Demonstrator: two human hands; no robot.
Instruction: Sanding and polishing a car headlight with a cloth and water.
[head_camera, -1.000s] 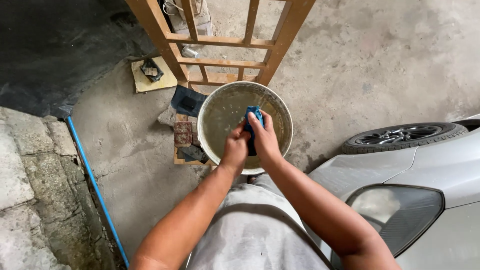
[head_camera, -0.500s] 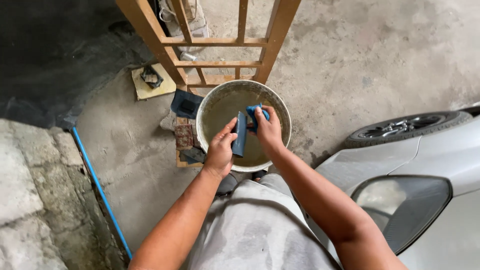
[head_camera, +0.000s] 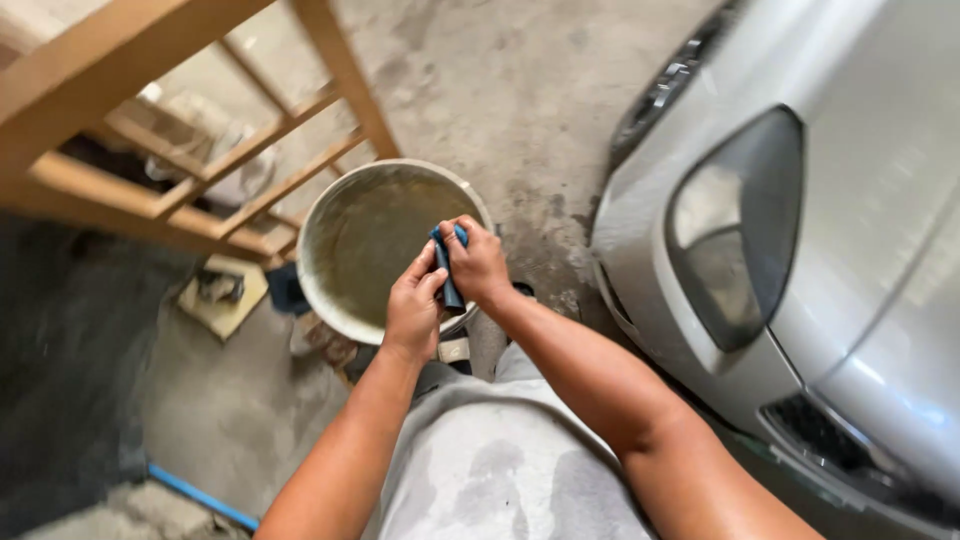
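Head cam, looking down: both hands meet over the near rim of the round bucket (head_camera: 340, 235), w/ murky water inside. Left hand (head_camera: 415, 308) and right hand (head_camera: 478, 262) are both closed on a dark blue folded cloth (head_camera: 447, 272), pinched between them. Cloth's long axis runs roughly up-down in view, top end poking past the right hand's fingers, bottom end below the left thumb. Neither hand is nearer; they press together. Silver car (head_camera: 790, 240) sits close by on the right, wooden frame (head_camera: 200, 130) beyond the bucket.
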